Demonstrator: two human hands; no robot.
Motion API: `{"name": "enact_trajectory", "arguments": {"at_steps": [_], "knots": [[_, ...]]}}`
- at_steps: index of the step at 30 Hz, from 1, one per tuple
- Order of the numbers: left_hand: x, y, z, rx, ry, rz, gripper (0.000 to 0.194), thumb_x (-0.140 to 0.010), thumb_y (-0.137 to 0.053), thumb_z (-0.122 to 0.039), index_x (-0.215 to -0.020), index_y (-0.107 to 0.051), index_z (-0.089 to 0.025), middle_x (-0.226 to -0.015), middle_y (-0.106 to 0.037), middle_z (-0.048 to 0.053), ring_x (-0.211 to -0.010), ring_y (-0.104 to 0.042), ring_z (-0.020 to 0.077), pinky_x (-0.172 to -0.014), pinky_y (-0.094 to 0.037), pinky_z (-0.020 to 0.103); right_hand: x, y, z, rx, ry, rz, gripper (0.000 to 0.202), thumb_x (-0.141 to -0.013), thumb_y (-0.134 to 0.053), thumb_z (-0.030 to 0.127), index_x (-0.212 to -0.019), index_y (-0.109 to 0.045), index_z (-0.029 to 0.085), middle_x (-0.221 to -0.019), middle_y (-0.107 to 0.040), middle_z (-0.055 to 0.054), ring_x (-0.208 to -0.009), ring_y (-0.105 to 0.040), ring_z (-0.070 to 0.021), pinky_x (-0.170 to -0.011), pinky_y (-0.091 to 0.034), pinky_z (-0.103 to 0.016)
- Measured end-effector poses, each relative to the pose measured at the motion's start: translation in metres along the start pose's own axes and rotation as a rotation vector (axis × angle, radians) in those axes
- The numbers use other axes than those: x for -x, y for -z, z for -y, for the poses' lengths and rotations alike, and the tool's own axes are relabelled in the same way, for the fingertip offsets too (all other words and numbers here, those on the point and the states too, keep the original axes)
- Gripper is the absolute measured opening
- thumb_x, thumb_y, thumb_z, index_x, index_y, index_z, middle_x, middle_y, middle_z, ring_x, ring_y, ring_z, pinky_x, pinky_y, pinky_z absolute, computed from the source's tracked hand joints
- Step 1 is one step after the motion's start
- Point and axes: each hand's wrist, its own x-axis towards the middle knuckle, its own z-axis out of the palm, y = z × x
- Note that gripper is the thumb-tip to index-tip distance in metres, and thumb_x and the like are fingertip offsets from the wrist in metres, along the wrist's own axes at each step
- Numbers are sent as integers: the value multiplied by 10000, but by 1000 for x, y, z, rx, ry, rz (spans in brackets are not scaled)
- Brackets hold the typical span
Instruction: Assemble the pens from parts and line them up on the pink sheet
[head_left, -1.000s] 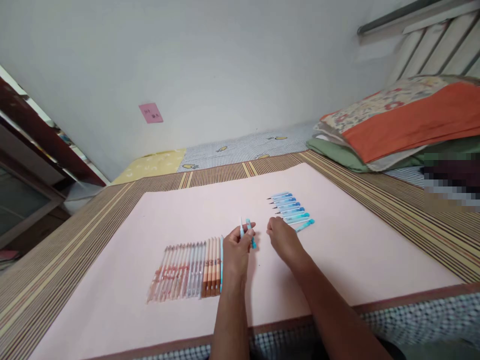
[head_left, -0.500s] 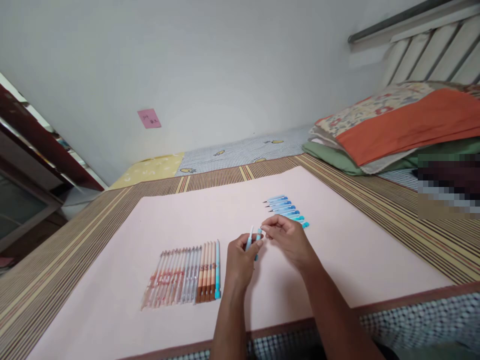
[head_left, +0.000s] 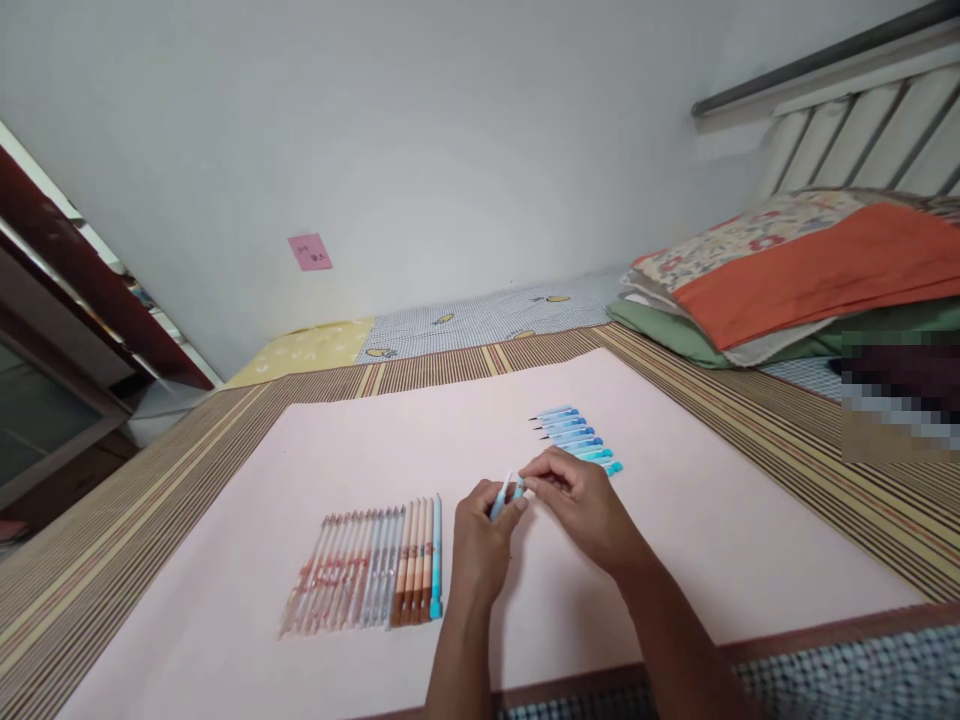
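My left hand is closed around a light blue pen whose white end points up. Beside it, between the same fingers, a second narrow light blue piece sticks up; whether this is a cap or another pen I cannot tell. My right hand has its thumb and fingers pinched at the top of that second piece, and what lies between the fingertips is hidden. Just beyond the right hand lies a slanted group of blue pens, several with dark tips, partly covered by the hand.
Left of my hands lies a tight row of pens: clear reddish ones, brown and peach ones, and one turquoise pen. All rest on a pale pink sheet over a striped mat. Folded bedding is piled at right.
The whole view has shifted slightly, so everything sits a bit lower. Both hands stay together; the pieces in the left hand stick out a little less.
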Motion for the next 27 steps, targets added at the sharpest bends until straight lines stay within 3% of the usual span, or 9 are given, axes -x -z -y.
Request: {"name": "enact_trajectory", "arguments": {"at_steps": [3, 8, 10, 15, 21, 27], "knots": [[0, 0, 1, 46, -1, -4, 184, -792, -704, -331, -713, -654, -173, -692, -481, -24, -654, -412, 126, -614, -329, 263, 0, -3, 0, -2, 26, -19, 134, -871, -593, 255, -822, -709, 209, -849, -671, -37, -793, -623, -189, -712, -472, -316], [-3, 1, 6, 163, 37, -31, 236, -772, -738, -345, -927, -752, -168, -768, -597, 5, -656, -462, 123, -626, -379, 261, -3, -2, -16, -83, -125, -137, 191, -869, -622, 350, -942, -715, 200, -836, -699, -38, -717, -614, -180, -696, -493, -327], [-3, 1, 6, 211, 51, -74, 288, -757, -756, -351, -975, -757, -163, -739, -598, 1, -631, -463, 116, -610, -386, 256, -3, -2, -22, -101, -165, -89, 200, -856, -641, 360, -936, -722, 195, -865, -719, -48, -784, -635, -195, -741, -502, -339], [-3, 2, 4, 342, 38, -158, 331, -714, -817, -365, -966, -751, -161, -744, -633, 5, -626, -496, 108, -621, -417, 246, 0, -15, -28, -378, -205, 227, 221, -792, -747, 366, -917, -723, 186, -904, -751, -46, -889, -684, -217, -841, -521, -366], [-2, 5, 3, 426, 58, -243, 329, -677, -851, -387, -890, -735, -163, -887, -698, 43, -684, -547, 120, -657, -448, 254, 3, -26, -29, -588, -312, 230, 258, -819, -758, 423, -828, -661, 184, -839, -729, -35, -804, -674, -176, -777, -516, -332], [-1, 8, 0, 399, 23, -298, 355, -727, -812, -430, -927, -738, -146, -697, -592, -18, -571, -432, 76, -562, -381, 215, 4, -37, -32, -924, -389, 181, 228, -783, -793, 360, -803, -635, 198, -701, -654, 7, -616, -582, -121, -595, -449, -252]]}}
